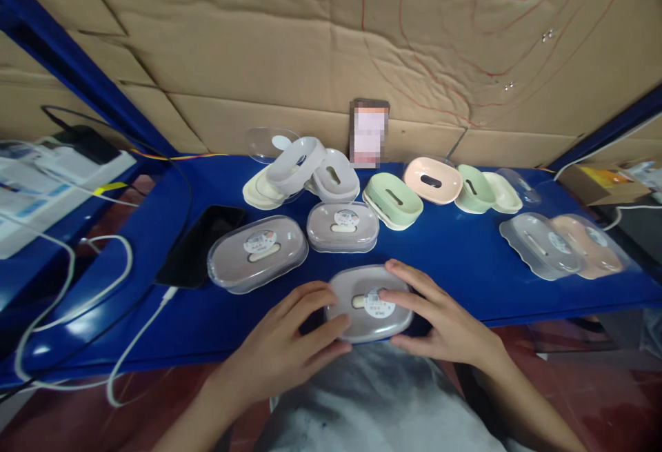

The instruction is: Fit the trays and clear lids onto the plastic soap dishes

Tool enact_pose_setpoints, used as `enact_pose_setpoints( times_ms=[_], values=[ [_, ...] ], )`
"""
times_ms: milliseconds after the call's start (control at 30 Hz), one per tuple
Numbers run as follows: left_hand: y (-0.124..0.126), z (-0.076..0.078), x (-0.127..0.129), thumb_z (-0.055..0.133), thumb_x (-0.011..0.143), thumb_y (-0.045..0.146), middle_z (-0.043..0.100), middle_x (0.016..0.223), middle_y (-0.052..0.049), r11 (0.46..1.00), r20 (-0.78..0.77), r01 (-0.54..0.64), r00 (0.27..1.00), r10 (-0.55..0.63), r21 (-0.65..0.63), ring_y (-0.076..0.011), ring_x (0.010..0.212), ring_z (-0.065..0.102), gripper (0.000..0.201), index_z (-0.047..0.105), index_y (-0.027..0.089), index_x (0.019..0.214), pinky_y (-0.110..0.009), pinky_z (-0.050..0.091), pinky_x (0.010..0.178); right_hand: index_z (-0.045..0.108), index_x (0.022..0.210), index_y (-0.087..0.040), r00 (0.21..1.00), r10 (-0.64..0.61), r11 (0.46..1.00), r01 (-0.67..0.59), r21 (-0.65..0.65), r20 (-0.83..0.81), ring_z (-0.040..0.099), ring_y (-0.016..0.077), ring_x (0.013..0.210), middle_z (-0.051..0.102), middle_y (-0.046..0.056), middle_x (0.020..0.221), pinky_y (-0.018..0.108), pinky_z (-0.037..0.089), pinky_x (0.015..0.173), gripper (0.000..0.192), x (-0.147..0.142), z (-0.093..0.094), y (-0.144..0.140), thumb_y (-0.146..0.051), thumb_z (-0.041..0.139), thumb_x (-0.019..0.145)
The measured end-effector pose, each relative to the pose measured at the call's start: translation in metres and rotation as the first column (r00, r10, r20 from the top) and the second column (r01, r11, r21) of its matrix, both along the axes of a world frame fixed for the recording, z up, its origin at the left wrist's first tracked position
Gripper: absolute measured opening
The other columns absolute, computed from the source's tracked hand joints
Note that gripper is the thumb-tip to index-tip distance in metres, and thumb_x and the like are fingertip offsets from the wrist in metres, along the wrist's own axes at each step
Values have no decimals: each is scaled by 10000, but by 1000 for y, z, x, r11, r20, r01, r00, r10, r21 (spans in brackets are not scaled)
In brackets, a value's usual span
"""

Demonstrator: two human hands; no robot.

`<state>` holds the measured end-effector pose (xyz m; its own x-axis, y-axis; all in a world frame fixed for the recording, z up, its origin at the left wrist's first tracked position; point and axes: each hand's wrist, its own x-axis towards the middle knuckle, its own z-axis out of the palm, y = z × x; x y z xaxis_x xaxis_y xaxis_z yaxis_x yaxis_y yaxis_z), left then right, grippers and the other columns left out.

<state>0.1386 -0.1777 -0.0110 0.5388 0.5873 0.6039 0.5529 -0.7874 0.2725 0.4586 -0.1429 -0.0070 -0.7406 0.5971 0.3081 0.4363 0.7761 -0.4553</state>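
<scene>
Both hands are down at the near edge of the blue counter (465, 259), and between them sits a grey oval plastic soap box with a clear lid and a round white sticker (369, 302). The left hand (289, 345) presses in from the left end, its grip clamped on the box with fingers curled over the lid and side. The right hand (439, 317) matches it from the right end, grip clamped too, fingers spread across the lid beside the sticker.

Just beyond the held box, two more lidded grey soap boxes lie flat: one to the left (257, 253), one straight ahead (343, 227). Behind those, a loose pile of white and grey open trays (303, 172) leans together. Further right along the back run a pale green tray (393, 200), a pink tray (432, 180) and another green one (476, 188). Well off to the right, a lidded grey box (538, 245) overlaps a lidded pink box (589, 245).

On the left of the counter a black phone (199, 245) lies face up, a white cable (134, 341) running from its near end. Cardboard (310, 38) lines the wall behind.
</scene>
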Motion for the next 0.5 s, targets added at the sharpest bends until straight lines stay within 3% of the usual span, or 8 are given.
enact_pose_setpoints(
  times_ms=[367,433,500],
  values=[
    [4,1,2,750,979,224,697,1223,-115,999,-35,-23,999,24,32,-278,1217,691,224,697,205,1196,-431,642,1017,460,1644,-320,996,-64,996,60,72,58,450,299,1576,371,130,1748,499,522,1209,710,-3,0,-2,-380,755,1000],
    [4,1,0,750,986,250,693,1301,-125,992,-81,-82,993,89,92,-300,1273,677,286,695,218,1265,-509,591,1113,476,1631,-328,990,-116,991,110,81,75,463,305,1567,382,125,1741,508,530,1202,682,5,-1,-2,-390,743,1007],
    [5,2,-4,762,981,271,670,1391,-142,960,-97,-229,964,246,160,-337,1317,659,378,678,242,1348,-604,518,1180,497,1611,-331,969,-230,968,219,121,89,496,324,1541,415,129,1717,543,544,1181,643,22,-2,-1,-411,725,1016]
  ],
)
